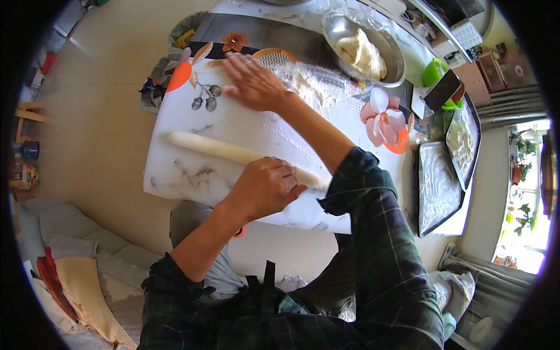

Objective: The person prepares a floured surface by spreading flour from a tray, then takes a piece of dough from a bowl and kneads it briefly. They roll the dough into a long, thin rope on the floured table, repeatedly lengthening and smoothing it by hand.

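Note:
A long roll of pale dough (214, 146) lies slantwise across the white marble-patterned tabletop (197, 175). Over its right half, my left hand (267, 186) is closed, with the fingers curled onto it and hiding that stretch. Farther up, my right hand (253, 83) reaches out flat and palm down, its fingers blurred and holding nothing. Just right of it, loose white flour (310, 87) is scattered over a dark, flower-printed mat (280, 33). Whether the right palm touches the surface, I cannot tell.
A metal bowl (398, 65) with a lump of dough (363, 54) stands at the far side. Floured dark trays (439, 183) sit on the right, near a propped phone (442, 91). Lined bins (159, 74) are beside the table's left edge; a sofa (70, 218) is lower left.

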The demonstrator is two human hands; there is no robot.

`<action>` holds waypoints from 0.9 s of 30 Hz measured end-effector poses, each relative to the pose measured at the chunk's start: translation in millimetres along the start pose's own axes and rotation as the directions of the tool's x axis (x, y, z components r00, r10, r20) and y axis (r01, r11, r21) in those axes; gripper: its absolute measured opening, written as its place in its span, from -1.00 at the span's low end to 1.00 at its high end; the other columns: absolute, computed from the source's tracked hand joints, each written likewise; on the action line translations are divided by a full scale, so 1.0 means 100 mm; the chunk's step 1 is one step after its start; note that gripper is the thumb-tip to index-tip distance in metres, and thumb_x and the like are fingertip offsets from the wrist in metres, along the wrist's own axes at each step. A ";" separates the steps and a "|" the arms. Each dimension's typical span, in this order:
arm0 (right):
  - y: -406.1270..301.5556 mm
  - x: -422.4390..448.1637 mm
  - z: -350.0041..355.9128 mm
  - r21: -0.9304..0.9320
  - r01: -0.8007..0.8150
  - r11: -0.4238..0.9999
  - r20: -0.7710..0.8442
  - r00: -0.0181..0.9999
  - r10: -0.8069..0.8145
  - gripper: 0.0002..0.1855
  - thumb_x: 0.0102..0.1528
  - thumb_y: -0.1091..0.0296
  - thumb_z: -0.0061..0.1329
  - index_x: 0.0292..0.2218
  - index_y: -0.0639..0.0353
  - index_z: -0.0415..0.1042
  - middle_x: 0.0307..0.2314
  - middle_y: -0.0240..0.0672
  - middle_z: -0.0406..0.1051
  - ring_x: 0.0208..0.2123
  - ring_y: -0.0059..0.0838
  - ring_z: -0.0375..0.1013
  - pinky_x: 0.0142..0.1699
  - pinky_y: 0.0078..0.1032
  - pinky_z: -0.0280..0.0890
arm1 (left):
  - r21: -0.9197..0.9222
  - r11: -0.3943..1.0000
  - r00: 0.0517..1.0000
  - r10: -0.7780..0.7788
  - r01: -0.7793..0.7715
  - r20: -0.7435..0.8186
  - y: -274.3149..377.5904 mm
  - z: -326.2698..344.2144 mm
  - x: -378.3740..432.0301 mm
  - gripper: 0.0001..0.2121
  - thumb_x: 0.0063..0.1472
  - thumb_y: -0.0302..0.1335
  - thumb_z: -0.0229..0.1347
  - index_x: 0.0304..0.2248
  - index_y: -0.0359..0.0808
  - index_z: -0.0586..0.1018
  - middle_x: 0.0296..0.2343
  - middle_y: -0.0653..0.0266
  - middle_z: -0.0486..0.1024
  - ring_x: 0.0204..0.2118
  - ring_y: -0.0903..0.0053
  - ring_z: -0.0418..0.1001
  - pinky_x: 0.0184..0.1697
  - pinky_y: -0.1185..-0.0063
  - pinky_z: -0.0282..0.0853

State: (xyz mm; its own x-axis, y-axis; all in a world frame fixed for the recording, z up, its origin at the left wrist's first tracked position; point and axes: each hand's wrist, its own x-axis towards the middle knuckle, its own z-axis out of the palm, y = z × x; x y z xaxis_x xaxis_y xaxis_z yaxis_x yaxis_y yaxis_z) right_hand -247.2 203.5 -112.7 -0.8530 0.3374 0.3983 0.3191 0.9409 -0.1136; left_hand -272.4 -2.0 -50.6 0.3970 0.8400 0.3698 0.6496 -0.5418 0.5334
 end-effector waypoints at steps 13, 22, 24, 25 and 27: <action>-0.03 -2.91 -1.83 -0.170 -0.055 0.984 0.606 0.782 0.148 -0.28 0.16 0.02 -0.19 0.27 -0.09 -0.10 0.28 -0.28 -0.22 0.32 -0.30 -0.23 0.37 -0.27 -0.40 | -0.035 0.999 0.995 0.008 -0.005 0.102 0.12 -0.04 -0.04 -0.83 0.02 -0.45 0.20 -0.39 -0.34 0.60 -0.28 0.17 0.57 -0.20 0.29 0.52 -0.06 0.43 0.40; -0.06 -2.56 -2.08 0.858 -0.488 0.159 0.249 0.665 0.704 -0.09 0.22 -0.35 -0.67 0.23 0.36 -0.10 0.24 -0.10 -0.11 0.30 -0.29 -0.19 0.34 -0.38 -0.31 | 0.377 0.923 0.987 0.023 -0.081 0.157 -0.07 0.68 0.48 -0.38 0.28 -0.08 -0.15 0.20 -0.30 0.13 0.20 0.22 0.09 0.26 0.42 0.01 0.32 0.21 -0.30; 0.14 -2.46 -2.05 0.835 -0.532 0.140 0.267 0.616 0.741 -0.06 0.21 -0.37 -0.68 0.23 0.38 -0.09 0.23 -0.08 -0.08 0.29 -0.30 -0.14 0.35 -0.39 -0.30 | 0.483 0.875 0.999 0.015 0.005 -0.038 -0.36 0.72 1.02 -0.43 0.30 -0.08 -0.18 0.15 -0.32 0.23 0.18 0.22 0.14 0.25 0.42 0.04 0.31 0.21 -0.29; 0.23 -2.46 -2.00 0.777 -0.603 0.184 0.274 0.585 0.763 -0.05 0.21 -0.37 -0.68 0.22 0.42 -0.07 0.22 -0.06 -0.06 0.28 -0.31 -0.11 0.34 -0.40 -0.28 | 0.534 0.843 0.988 0.019 0.068 -0.156 -0.48 0.75 1.21 -0.44 0.30 -0.09 -0.18 0.14 -0.32 0.26 0.17 0.21 0.15 0.24 0.40 0.06 0.31 0.22 -0.28; 0.27 -2.55 -1.86 0.642 -0.672 0.370 0.206 0.616 0.760 -0.33 0.29 -0.14 -0.47 0.08 0.36 0.16 0.14 -0.01 0.09 0.22 -0.22 0.06 0.22 -0.26 -0.03 | 0.447 0.889 0.987 -0.036 0.103 -0.155 -0.43 0.66 1.34 -0.46 0.32 -0.12 -0.20 0.15 -0.30 0.24 0.20 0.22 0.08 0.25 0.41 0.03 0.31 0.24 -0.27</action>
State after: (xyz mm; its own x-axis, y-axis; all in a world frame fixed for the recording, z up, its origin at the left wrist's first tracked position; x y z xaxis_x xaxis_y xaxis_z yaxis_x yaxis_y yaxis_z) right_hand 56.3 137.5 -47.9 -0.3678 0.9295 -0.0284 0.4261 0.1413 -0.8936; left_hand -204.8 135.6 -74.1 0.2680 0.8446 0.4635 0.9078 -0.3825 0.1722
